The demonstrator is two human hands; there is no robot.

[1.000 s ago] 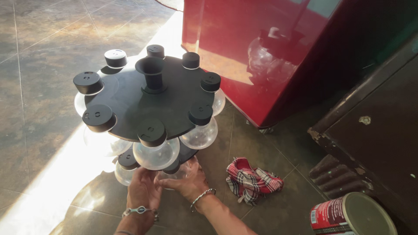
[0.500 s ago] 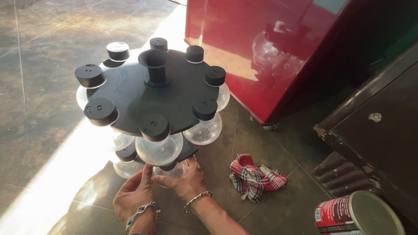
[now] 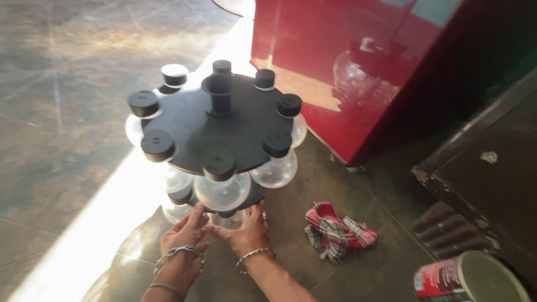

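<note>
Both hands reach under the black jar carousel [image 3: 224, 126] at its 6 o'clock edge. The left hand [image 3: 184, 232] lies open, fingers spread; the right hand [image 3: 243, 232] cups a clear jar [image 3: 229, 218]. A checked cloth [image 3: 335, 232] lies at 3 o'clock.

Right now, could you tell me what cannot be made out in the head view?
- Fingertips of the left hand and right hand: hidden under the black jar carousel.
- Lower-tier jars: mostly covered by the top disc.
- Red can: cut off by the bottom edge.
</note>
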